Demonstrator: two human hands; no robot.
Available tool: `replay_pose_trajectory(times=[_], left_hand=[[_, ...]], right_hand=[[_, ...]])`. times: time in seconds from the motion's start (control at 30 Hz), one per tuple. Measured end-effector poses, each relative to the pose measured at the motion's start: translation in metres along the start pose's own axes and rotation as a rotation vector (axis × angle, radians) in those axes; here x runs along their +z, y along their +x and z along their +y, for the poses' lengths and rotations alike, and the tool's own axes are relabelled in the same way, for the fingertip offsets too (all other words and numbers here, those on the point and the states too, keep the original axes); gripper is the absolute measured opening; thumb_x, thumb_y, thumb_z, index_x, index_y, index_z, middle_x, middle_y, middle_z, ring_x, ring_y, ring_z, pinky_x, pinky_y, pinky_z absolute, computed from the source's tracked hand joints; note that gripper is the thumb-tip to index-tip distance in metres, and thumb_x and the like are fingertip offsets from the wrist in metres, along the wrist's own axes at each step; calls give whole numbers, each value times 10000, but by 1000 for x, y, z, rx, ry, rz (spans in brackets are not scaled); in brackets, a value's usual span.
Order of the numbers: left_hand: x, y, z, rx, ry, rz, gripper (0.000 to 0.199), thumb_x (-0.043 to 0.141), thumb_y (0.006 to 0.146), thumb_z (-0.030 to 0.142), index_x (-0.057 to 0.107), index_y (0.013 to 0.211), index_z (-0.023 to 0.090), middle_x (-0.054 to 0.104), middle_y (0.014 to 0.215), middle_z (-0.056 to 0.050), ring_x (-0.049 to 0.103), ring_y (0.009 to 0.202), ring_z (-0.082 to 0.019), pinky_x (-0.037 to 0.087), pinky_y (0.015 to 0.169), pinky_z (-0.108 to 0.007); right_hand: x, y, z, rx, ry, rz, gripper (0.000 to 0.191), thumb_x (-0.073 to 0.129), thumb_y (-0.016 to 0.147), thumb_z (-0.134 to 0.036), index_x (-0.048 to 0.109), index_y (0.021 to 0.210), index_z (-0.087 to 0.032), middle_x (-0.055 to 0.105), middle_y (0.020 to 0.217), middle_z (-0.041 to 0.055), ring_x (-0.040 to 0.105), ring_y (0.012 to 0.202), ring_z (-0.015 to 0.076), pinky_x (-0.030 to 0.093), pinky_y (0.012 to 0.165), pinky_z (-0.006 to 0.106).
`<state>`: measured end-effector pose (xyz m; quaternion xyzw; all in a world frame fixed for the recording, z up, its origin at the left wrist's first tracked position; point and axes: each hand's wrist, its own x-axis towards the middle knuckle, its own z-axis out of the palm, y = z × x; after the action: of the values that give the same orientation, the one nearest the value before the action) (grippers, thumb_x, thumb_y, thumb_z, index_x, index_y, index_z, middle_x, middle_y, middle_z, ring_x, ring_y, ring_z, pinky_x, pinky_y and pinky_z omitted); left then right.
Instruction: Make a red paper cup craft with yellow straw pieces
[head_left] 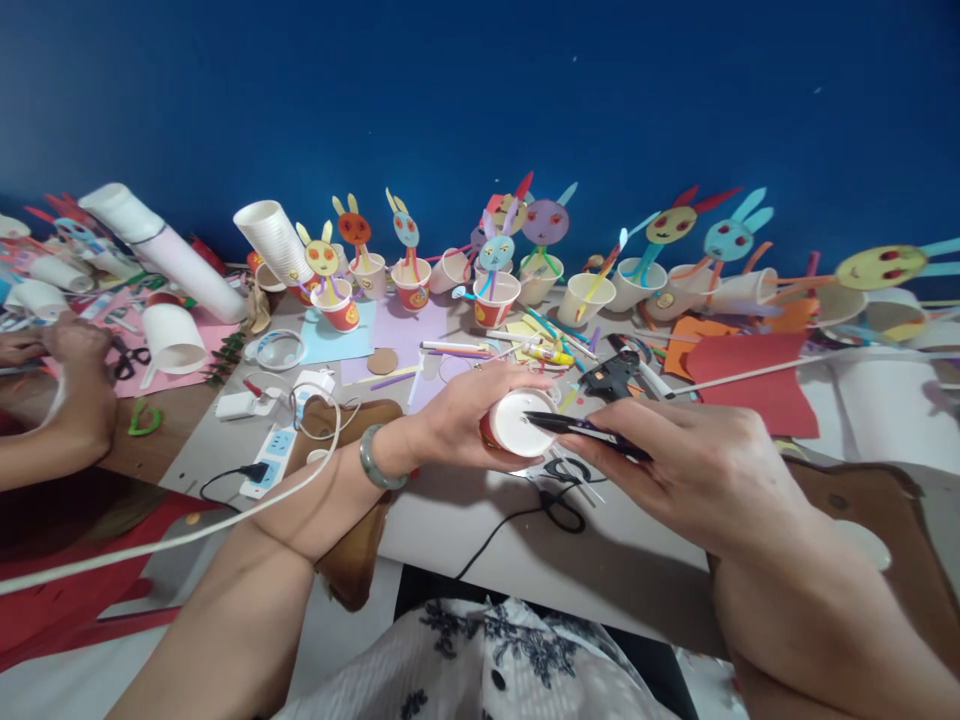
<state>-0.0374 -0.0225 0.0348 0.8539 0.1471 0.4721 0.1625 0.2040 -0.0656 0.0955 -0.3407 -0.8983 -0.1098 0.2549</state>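
My left hand (472, 410) is wrapped round a paper cup (517, 437), its white base turned up toward me and a bit of red side showing. Small marks or holes show on the base. My right hand (697, 470) grips a slim black pointed tool (589, 432), perhaps closed scissors; its kind is not clear. The tool's tip touches the cup's base or lies just over it. Below the cup lie black-handled scissors (564, 508), partly hidden. A black glue gun (609, 376) rests just beyond my right hand.
Paper-cup figures with rabbit faces (495, 270) line the blue wall. A cup stack (271, 240) leans at the left, near a power strip (270, 460). A white cable (187, 535) crosses in front. Red paper (754, 380) lies right. Another person's hand (79, 350) is far left.
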Motion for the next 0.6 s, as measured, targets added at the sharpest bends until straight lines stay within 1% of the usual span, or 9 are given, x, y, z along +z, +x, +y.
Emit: replay_pose_trajectory(times=[0.07, 0.23, 0.3, 0.43, 0.6], left_hand=[[-1, 0, 1, -2, -3, -12, 731, 803, 813, 456, 498, 1432, 215, 730, 1201, -132, 718, 1116, -266, 574, 982, -408], [-1, -1, 2, -28, -26, -40, 718, 808, 795, 483, 516, 1398, 224, 738, 1191, -122, 731, 1088, -264, 592, 968, -412], [-1, -2, 3, -40, -43, -61, 710, 805, 798, 469, 512, 1396, 224, 734, 1203, -124, 730, 1093, -266, 593, 968, -411], [-3, -1, 7, -64, -87, -103, 710, 815, 796, 407, 499, 1408, 236, 732, 1211, -120, 726, 1106, -268, 585, 973, -399], [-3, 1, 8, -51, -85, -104, 704, 814, 797, 417, 498, 1397, 230, 734, 1189, -119, 729, 1088, -263, 593, 955, -393]], right_hand=[[0, 0, 0, -1, 21, -5, 346, 558, 1024, -417, 639, 763, -206, 592, 541, -9, 479, 441, 120, 281, 472, 302], [-3, 3, 2, -72, 42, 36, 279, 615, 1000, -357, 629, 779, -186, 567, 540, -25, 459, 431, 101, 290, 469, 285], [-4, 3, 2, -87, 54, 37, 267, 616, 1000, -346, 628, 790, -182, 558, 539, -29, 450, 427, 99, 283, 468, 287], [-5, 2, 2, -80, 82, -5, 264, 594, 1014, -356, 628, 815, -185, 571, 558, -26, 476, 433, 102, 277, 473, 291], [-6, 1, 2, -62, 131, -39, 273, 583, 1023, -356, 620, 809, -190, 574, 562, -26, 486, 440, 100, 280, 475, 284]])
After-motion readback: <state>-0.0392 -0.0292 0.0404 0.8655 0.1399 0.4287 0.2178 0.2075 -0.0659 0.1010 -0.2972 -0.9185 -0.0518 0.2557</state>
